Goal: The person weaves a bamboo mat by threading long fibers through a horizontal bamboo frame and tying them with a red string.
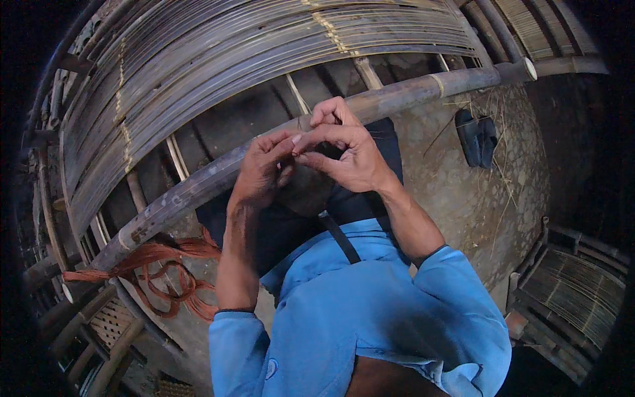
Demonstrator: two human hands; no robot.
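Both of my hands meet above my lap, close to a thick bamboo pole. My left hand (266,165) has its thumb and fingers pinched together near the right fingertips. My right hand (347,149) pinches thumb against forefinger, with its other fingers curled. Whatever lies between the fingertips is too thin and dark to name; a fine dark strand seems to show there. The bamboo pole (192,192) runs just beyond the hands, the front rail of a slatted bamboo bench (218,59).
Orange-red strands (175,278) lie looped over the pole's left end and the floor. A pair of dark slippers (476,140) sits on the floor (430,192) at right, beside scattered straw. A smaller bamboo seat (572,291) stands at lower right, a woven basket (116,324) at lower left.
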